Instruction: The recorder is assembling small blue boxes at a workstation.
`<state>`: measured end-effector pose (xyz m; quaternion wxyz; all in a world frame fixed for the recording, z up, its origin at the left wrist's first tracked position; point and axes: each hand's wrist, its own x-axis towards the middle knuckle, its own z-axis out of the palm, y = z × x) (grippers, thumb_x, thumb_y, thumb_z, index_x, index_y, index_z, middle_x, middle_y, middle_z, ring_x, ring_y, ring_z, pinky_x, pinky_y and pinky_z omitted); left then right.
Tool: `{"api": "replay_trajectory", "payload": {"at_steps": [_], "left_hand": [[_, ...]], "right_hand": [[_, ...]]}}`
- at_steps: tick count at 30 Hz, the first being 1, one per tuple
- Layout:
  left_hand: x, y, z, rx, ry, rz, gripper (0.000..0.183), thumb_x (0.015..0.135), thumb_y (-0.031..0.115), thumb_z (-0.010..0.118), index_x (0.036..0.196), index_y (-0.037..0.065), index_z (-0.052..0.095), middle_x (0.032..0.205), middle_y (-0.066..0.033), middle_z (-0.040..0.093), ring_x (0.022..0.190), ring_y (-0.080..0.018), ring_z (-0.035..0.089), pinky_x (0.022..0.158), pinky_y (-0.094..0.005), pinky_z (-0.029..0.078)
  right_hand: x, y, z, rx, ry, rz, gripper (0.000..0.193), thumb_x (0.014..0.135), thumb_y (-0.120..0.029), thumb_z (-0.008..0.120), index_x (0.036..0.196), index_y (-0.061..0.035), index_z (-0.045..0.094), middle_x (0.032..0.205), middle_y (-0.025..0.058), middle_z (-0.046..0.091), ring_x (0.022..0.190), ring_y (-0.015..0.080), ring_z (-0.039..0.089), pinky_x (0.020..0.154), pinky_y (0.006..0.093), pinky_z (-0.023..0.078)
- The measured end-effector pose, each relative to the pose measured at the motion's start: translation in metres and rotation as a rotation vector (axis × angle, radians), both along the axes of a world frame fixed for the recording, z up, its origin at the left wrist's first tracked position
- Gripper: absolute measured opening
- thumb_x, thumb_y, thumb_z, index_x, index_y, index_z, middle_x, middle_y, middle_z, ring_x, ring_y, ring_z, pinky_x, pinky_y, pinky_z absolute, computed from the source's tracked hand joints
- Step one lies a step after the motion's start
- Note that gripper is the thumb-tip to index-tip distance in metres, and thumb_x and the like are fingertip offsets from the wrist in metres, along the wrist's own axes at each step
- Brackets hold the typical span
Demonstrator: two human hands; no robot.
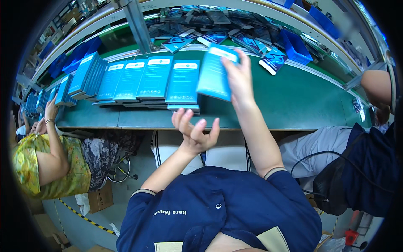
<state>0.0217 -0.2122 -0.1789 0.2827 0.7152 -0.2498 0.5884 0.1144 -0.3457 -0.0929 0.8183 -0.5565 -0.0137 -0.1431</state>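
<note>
My right hand (241,80) grips a flat blue box (213,72) with a white top band, thumb on its face and fingers round the right edge. The box is tilted and slightly blurred, just right of the nearest stack. Below that stack, in front of the table edge, my left hand (196,131) is palm up with fingers curled loosely apart, holding nothing. The nearest stack of blue boxes (183,84) stands at the end of a row of similar stacks (130,80) running left along the green table (289,101).
Behind the table, a green surface carries a heap of dark flat boxes (214,17). Blue bins (295,48) stand near it. A metal post (137,26) rises behind the row. At left a person in yellow (52,161) handles boxes; another person (361,168) is at right.
</note>
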Motion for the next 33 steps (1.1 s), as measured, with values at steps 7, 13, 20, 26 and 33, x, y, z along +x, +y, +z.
{"api": "replay_trajectory", "payload": {"at_steps": [7,13,20,26,33], "left_hand": [[-0.002,0.086,-0.002,-0.105,0.136,0.185,0.073,0.078,0.013,0.075,0.134,0.004,0.029,0.146,-0.0296,0.023,0.135,-0.0463,0.024,0.111,-0.0589,0.021],[0.031,0.235,0.023,-0.804,0.14,0.276,0.054,0.097,0.02,0.054,0.14,-0.002,0.03,0.147,-0.0226,0.027,0.137,-0.034,0.03,0.115,-0.0483,0.022],[0.079,0.344,0.059,-1.282,0.762,-0.235,0.082,0.096,0.072,0.028,0.149,0.009,0.034,0.149,-0.0158,0.04,0.133,-0.0329,0.042,0.112,-0.0439,0.027],[0.099,0.34,0.052,-1.184,0.628,-0.379,0.079,0.097,0.071,0.028,0.143,0.008,0.041,0.138,-0.008,0.05,0.128,-0.0209,0.044,0.109,-0.0328,0.03],[0.108,0.372,0.063,-1.197,0.575,-0.258,0.074,0.1,0.067,0.027,0.141,0.008,0.042,0.138,-0.007,0.051,0.126,-0.0216,0.046,0.109,-0.0361,0.03]], "right_hand": [[-0.013,0.057,-0.027,-0.037,0.134,0.216,0.071,0.094,-0.023,0.066,0.151,-0.0009,0.029,0.156,0.0235,0.026,0.145,0.0325,0.025,0.117,0.0383,0.025],[-0.065,0.05,-0.043,-0.02,0.084,0.303,0.075,0.099,-0.02,0.053,0.156,0.0018,0.008,0.162,0.0193,0.012,0.15,0.0282,0.015,0.121,0.0381,0.014],[-0.067,0.074,-0.038,-0.01,0.055,0.311,0.068,0.096,-0.018,0.036,0.157,-0.0035,0.012,0.156,0.0135,0.031,0.14,0.0235,0.036,0.114,0.0371,0.028],[-0.059,0.086,-0.041,-0.031,0.056,0.328,0.07,0.093,-0.013,0.033,0.156,0.0,0.008,0.161,0.0148,0.019,0.146,0.0236,0.023,0.118,0.0354,0.019],[-0.05,0.125,-0.043,-0.002,0.047,0.379,0.073,0.094,-0.015,0.038,0.156,0.0003,0.002,0.161,0.018,0.012,0.148,0.0277,0.016,0.12,0.0367,0.013]]}}
